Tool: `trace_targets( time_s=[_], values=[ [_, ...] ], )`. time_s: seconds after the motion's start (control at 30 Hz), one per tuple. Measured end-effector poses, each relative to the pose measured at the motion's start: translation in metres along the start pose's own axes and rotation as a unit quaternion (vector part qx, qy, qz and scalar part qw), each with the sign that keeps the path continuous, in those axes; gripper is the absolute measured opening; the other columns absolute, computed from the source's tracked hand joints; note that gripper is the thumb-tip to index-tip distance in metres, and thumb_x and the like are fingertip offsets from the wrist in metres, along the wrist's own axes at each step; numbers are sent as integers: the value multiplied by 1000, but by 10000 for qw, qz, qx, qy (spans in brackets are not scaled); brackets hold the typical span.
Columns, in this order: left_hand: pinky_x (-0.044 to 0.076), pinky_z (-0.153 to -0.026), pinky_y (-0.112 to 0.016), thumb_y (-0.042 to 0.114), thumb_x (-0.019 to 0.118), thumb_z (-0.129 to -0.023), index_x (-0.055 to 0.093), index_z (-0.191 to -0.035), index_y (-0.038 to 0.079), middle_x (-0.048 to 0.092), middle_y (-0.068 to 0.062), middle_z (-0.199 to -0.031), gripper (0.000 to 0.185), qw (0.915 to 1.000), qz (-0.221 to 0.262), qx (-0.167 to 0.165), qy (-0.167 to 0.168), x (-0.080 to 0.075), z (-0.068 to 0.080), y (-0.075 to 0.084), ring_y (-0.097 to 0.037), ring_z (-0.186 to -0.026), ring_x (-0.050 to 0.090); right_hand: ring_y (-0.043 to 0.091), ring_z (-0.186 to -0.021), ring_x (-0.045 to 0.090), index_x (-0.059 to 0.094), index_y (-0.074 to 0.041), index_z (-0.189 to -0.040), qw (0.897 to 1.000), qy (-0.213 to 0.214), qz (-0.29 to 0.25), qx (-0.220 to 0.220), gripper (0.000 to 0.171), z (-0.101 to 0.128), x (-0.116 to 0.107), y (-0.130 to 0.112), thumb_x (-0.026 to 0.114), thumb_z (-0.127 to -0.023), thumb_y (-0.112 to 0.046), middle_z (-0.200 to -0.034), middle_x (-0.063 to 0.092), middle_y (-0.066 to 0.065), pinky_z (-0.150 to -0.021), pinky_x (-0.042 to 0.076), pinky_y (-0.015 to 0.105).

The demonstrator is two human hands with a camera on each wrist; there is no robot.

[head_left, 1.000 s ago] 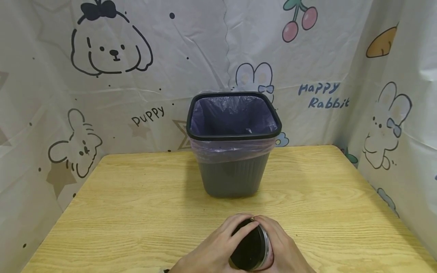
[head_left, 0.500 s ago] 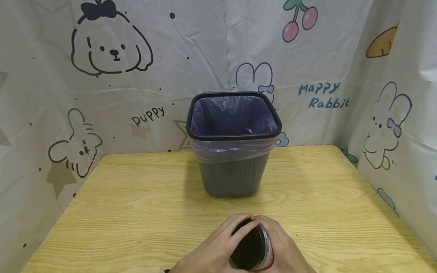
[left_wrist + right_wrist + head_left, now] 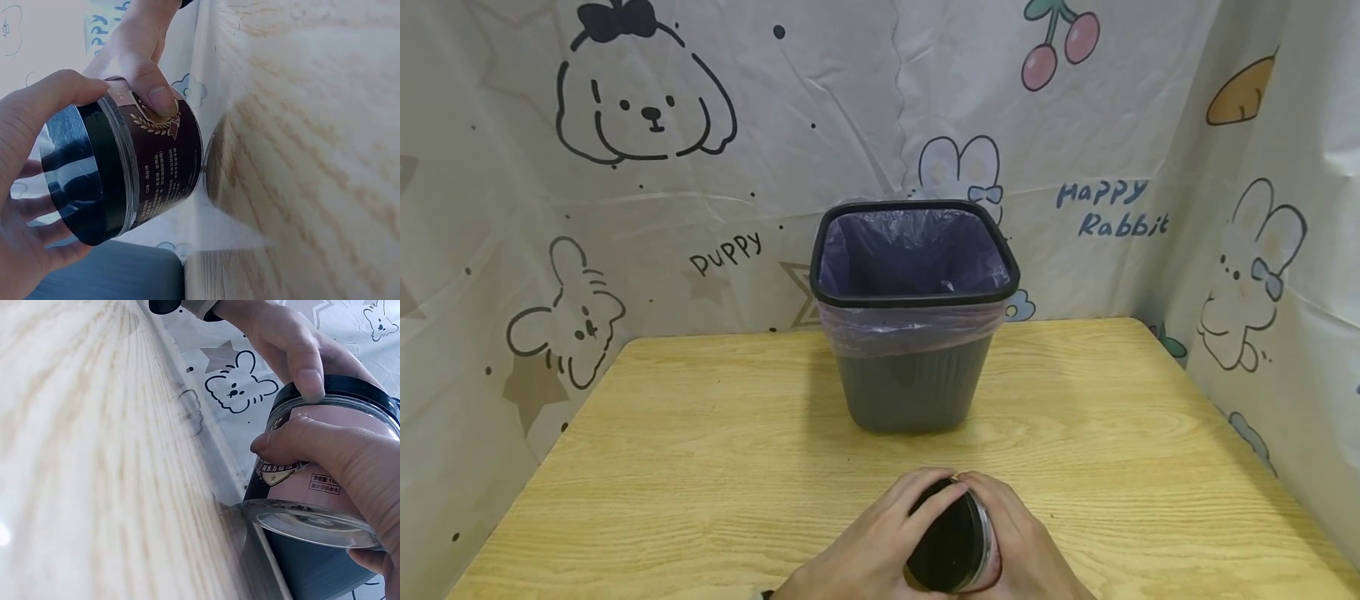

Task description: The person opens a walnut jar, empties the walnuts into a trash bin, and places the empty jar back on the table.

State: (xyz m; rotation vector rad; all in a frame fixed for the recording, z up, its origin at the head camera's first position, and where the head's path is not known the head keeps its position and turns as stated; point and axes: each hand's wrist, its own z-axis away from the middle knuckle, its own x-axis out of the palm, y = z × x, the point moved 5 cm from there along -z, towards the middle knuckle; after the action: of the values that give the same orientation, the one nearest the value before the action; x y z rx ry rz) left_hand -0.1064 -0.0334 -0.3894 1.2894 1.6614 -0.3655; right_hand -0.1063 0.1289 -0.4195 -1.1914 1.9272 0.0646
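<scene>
A clear plastic jar (image 3: 322, 481) with a black screw lid (image 3: 946, 546) is held near the front of the table. My left hand (image 3: 868, 542) grips the lid, its fingers and thumb spread around the rim. My right hand (image 3: 1028, 546) wraps around the jar's body, with the thumb on the dark and pink label (image 3: 164, 159) in the left wrist view. In the right wrist view, the jar's clear base faces partly toward the camera, so the jar looks tilted. The lid still sits on the jar. Its contents are hidden by the label and hands.
A grey trash bin (image 3: 913, 383) with a black rim and a purple liner bag stands upright at the back middle of the wooden table (image 3: 700, 450). White cloth (image 3: 850, 125) with cartoon prints hangs behind and along both sides.
</scene>
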Motion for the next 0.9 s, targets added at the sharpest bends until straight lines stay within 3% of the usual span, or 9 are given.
trace_targets(
  time_s=[0.57,0.9],
  values=[
    [44,-100,-38,57,75,-75,22,-154,19,32,-6,-148,102,9994,111,-304,-145,1,1,-2,-18,-134,35,21,-118,51,43,-5,-141,9998,-101,-60,140,109,-1,-1,0,87,-57,-58,-134,50,8,-101,38,19],
    [42,-102,-39,57,74,-77,22,-154,19,32,-6,-149,100,9990,210,-300,-253,3,1,-3,-19,-135,34,21,-118,51,42,-5,-141,9999,-50,-38,107,109,-1,-1,-2,86,-57,-59,-133,51,8,-103,34,16]
  ],
)
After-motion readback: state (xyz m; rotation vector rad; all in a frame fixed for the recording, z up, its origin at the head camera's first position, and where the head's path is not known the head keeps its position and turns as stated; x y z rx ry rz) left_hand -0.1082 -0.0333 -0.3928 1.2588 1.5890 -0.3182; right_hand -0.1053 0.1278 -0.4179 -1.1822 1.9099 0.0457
